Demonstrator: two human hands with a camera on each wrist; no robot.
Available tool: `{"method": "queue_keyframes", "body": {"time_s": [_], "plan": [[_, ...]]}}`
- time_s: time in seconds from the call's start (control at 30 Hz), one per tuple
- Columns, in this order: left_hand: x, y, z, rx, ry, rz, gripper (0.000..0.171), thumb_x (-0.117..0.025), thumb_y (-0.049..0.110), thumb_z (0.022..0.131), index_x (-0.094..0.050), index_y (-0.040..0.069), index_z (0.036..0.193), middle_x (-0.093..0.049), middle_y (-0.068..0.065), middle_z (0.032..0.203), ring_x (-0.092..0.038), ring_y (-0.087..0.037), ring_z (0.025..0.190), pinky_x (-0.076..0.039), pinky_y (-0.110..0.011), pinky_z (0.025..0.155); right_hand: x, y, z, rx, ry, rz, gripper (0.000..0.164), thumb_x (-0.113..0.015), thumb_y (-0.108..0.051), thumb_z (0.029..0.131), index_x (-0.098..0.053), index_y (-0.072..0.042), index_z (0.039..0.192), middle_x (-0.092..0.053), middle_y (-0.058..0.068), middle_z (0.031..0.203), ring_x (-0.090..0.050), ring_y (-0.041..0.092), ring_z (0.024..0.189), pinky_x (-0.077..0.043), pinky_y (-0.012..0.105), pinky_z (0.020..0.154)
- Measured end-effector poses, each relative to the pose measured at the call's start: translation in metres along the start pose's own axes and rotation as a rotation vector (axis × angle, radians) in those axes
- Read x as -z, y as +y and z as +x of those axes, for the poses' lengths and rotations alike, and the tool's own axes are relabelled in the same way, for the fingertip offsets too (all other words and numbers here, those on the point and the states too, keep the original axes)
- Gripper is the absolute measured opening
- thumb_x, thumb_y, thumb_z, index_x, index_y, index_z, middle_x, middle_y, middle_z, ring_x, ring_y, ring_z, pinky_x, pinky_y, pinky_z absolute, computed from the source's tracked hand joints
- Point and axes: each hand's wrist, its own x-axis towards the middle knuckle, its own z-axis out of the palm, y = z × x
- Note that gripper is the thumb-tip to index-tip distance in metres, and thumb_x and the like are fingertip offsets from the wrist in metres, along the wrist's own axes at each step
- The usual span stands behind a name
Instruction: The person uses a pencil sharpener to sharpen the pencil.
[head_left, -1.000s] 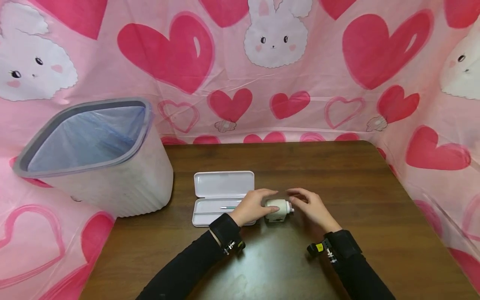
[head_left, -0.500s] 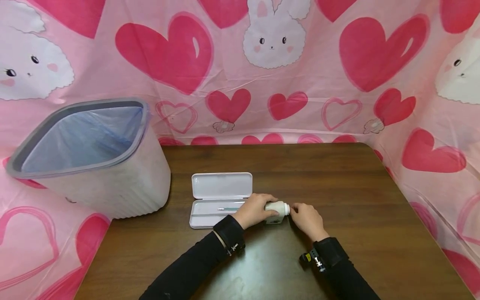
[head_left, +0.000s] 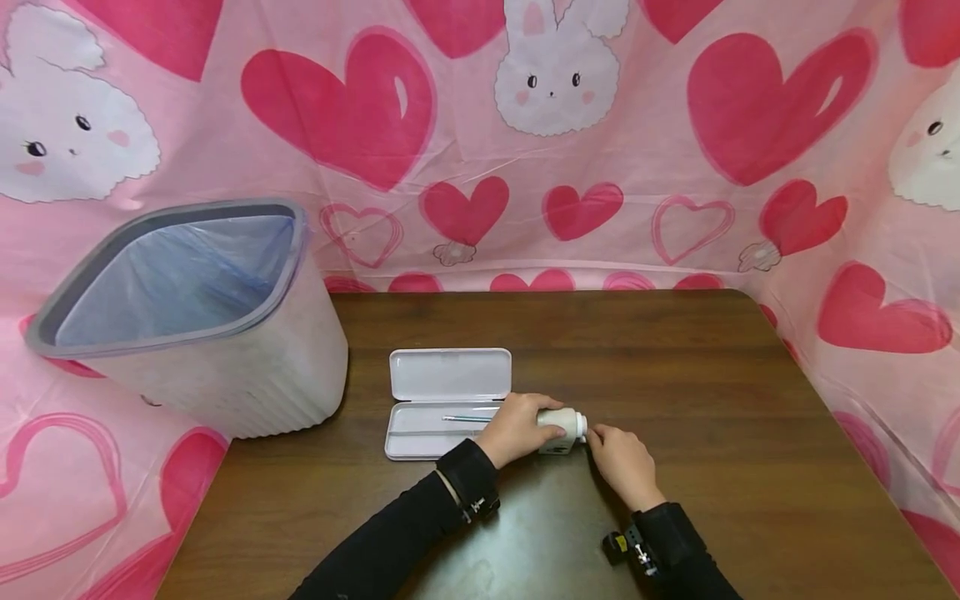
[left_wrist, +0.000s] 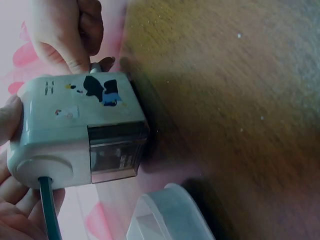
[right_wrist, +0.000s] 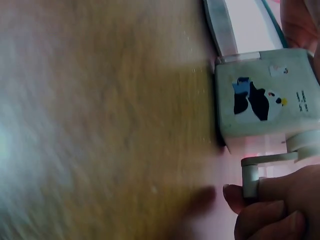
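Observation:
My left hand [head_left: 517, 429] grips a pale hand-crank pencil sharpener [head_left: 566, 423] lying with its crank end toward the right. A penguin-like picture marks its side, and a dark see-through shavings drawer [left_wrist: 115, 160] shows in the left wrist view. A green pencil [left_wrist: 49, 207] stands in the sharpener's hole, its tip hidden inside. On the crank side, my right hand [head_left: 624, 467] pinches the small crank knob [right_wrist: 251, 180] between thumb and fingers. Left of the sharpener lies an open white pencil case [head_left: 450, 375], with the pencil's free end [head_left: 465, 418] above its tray.
At the left stands a large white bin [head_left: 300, 367] with a grey rim and a bluish liner. The brown wooden table [head_left: 637, 350] carries everything else. A pink cloth [head_left: 585, 158] with hearts and rabbits hangs behind and at both sides.
My right hand has come from apart, fingers spread, to the crank knob and now pinches it, slightly lower than half a second ago. My left hand keeps holding the sharpener.

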Motion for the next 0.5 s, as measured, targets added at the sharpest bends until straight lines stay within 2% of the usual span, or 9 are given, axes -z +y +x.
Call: {"method": "queue_keyframes", "body": {"time_s": [0.2, 0.4, 0.5], "plan": [[0.000, 0.004, 0.001, 0.025, 0.013, 0.025, 0.035, -0.078, 0.026, 0.078, -0.072, 0.010, 0.109, -0.071, -0.001, 0.103, -0.065, -0.010, 0.088, -0.048, -0.020, 0.073, -0.003, -0.001, -0.011, 0.003, 0.018, 0.028, 0.026, -0.050, -0.027, 0.098, -0.066, -0.011, 0.085, -0.056, 0.004, 0.067, -0.052, 0.021, 0.061, -0.032, 0.034, 0.048], [0.002, 0.007, 0.001, 0.022, -0.014, 0.027, 0.035, -0.077, 0.024, 0.079, -0.072, 0.009, 0.110, -0.071, -0.002, 0.105, -0.065, -0.010, 0.092, -0.049, -0.019, 0.076, -0.003, 0.000, -0.027, 0.027, 0.036, 0.027, 0.027, -0.048, -0.024, 0.099, -0.063, -0.007, 0.086, -0.051, 0.004, 0.063, -0.050, 0.019, 0.057, -0.030, 0.032, 0.045], [0.003, 0.008, 0.001, 0.027, -0.028, 0.029, 0.036, -0.078, 0.023, 0.079, -0.071, 0.008, 0.111, -0.071, -0.002, 0.106, -0.065, -0.010, 0.092, -0.049, -0.019, 0.076, -0.001, 0.000, -0.032, 0.017, 0.019, 0.042, 0.027, -0.046, -0.025, 0.099, -0.058, -0.010, 0.081, -0.040, 0.000, 0.058, -0.041, 0.017, 0.054, -0.027, 0.031, 0.046]]}}
